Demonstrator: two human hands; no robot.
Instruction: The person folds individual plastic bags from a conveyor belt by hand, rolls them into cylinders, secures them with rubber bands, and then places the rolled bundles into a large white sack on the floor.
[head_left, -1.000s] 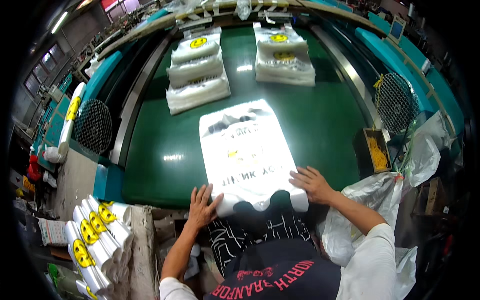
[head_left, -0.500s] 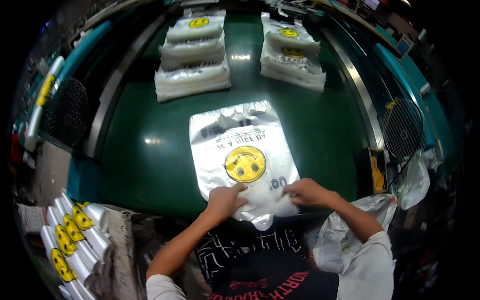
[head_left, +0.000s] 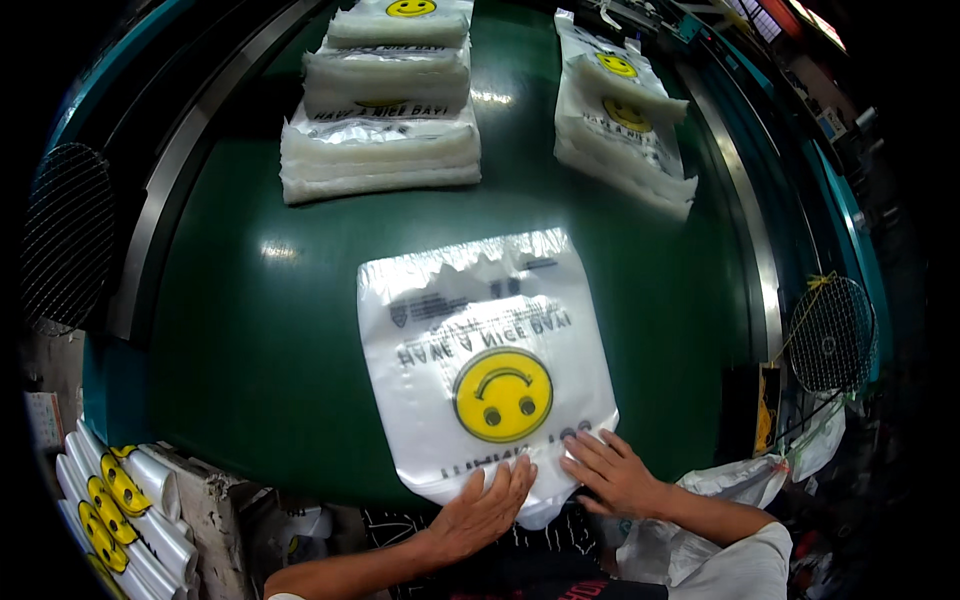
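A white plastic carrier bag (head_left: 420, 390), or a thin stack of them, lies on the green conveyor belt (head_left: 250, 330) in front of me, its yellow smiley print upside down from where I look. My left hand (head_left: 490, 505) rests flat on the near edge of the bag, fingers stretched out. On the near right corner lies my right hand (head_left: 615, 475), its fingers spread over the plastic. Neither hand grips anything. The near end of the bag hangs slightly past the belt's front edge, partly hidden by my hands.
Stacks of similar bags lie at the far left (head_left: 385, 165) and far right (head_left: 625, 150) of the belt. Metal rails (head_left: 160, 220) run along both sides. Folded smiley bags (head_left: 130, 510) are piled at lower left. A round wire guard (head_left: 832, 335) stands at right, near a crumpled clear bag (head_left: 820, 440).
Both hands have gone from pinching the near edge of the bag to lying flat on it. The near edge is now smoothed out. My view has shifted.
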